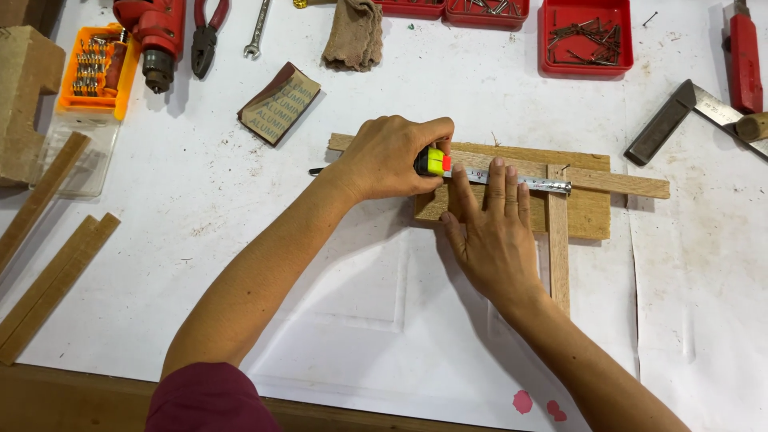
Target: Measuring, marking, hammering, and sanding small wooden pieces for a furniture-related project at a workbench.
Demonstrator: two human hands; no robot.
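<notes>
I am measuring along the long wooden strip (624, 183) that lies across the wooden board (588, 214); I take the board as my landmark. My left hand (388, 158) is closed around the yellow tape measure (433, 162) at the board's left end, holding its case down against the strip. The steel blade (520, 181) runs rightward from the case along the strip and ends where a second, upright strip (558, 256) crosses it, over the right part of the board. My right hand (494, 232) lies flat and open, fingers spread narrowly, pressing the blade and board from the near side, with the fingertips touching the tape. By my judgement I am at the reading step: the tape is laid, not yet marked. A dark pencil-like tip (317, 171) shows just left of the board, under my left wrist. The next move calls for keeping the blade still along the strip's edge while one hand frees itself to mark. The try square (680, 116) lies well to the right of the board.
</notes>
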